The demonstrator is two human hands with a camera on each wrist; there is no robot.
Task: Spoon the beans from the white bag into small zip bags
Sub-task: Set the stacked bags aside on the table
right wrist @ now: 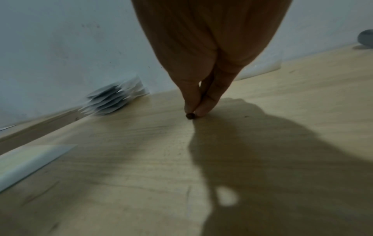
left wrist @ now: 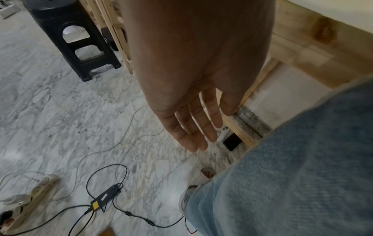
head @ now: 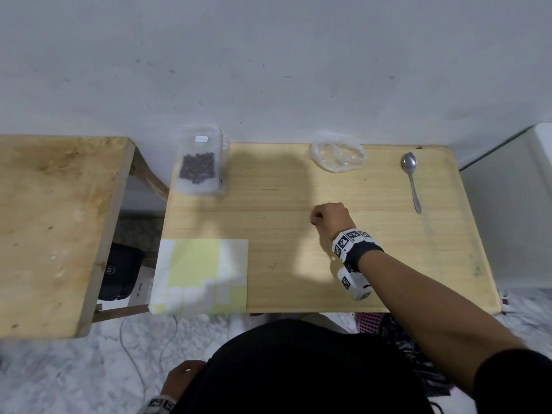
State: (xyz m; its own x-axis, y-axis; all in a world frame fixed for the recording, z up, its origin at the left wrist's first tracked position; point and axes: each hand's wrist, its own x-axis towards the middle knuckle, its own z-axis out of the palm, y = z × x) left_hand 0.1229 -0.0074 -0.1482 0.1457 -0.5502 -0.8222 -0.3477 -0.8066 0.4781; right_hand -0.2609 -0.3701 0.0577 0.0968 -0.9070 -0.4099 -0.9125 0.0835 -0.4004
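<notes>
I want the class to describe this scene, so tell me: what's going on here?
A person's right hand pinches a single stray bean on the table. The left hand hangs open below the table, holding nothing. The spoon lies untouched at the far right. A zip bag with beans in it lies at the far left, and a white bag sits near the wall.

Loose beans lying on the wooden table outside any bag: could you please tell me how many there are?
1: a small dark brown bean mid-table, pinched at the right hand's fingertips. The rest sit inside the clear plastic zip bag by the wall; the hand might hide others.
</notes>
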